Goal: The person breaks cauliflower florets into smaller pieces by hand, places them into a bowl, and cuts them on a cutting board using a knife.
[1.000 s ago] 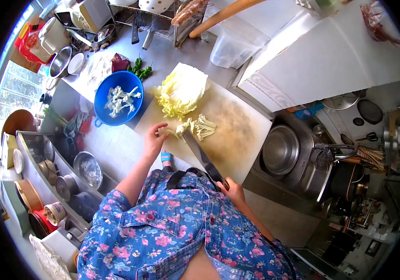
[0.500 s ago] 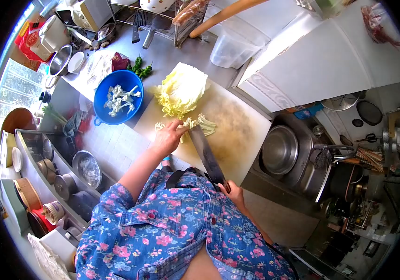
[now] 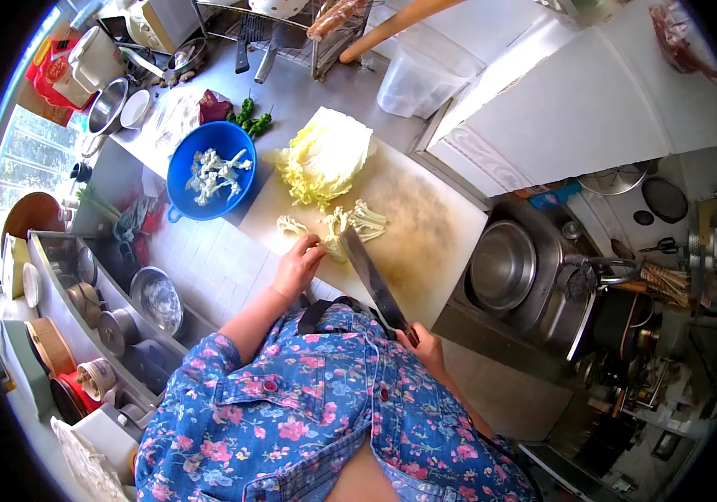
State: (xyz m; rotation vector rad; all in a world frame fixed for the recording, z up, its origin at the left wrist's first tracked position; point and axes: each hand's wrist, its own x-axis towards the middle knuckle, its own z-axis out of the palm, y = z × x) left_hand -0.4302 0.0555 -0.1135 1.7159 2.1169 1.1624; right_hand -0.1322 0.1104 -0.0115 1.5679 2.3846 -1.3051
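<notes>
My right hand (image 3: 422,344) is wrapped round the handle of a large knife (image 3: 372,280), its blade tip resting by the cauliflower pieces (image 3: 362,221) on the white cutting board (image 3: 425,251). With fingers pinched, my left hand (image 3: 298,265) is at the near edge of those pieces and touches a pale bit of them. A small separate piece (image 3: 292,226) lies just beyond my left fingers. Behind the pieces sits a pale yellow-green cabbage (image 3: 325,157). More white florets (image 3: 216,177) are in a blue colander (image 3: 178,180) to the left.
Green peppers (image 3: 250,119) lie behind the blue colander. A steel sink (image 3: 555,309) holding a metal basin (image 3: 503,266) is right of the board. A clear plastic bin (image 3: 413,88) and a wire rack (image 3: 318,58) stand at the back. Pots fill shelves at the left.
My left hand first reached over the cauliflower, then drew back toward me, fingers closed on a pale bit. A small piece now shows apart at the left. The knife stays in my right hand.
</notes>
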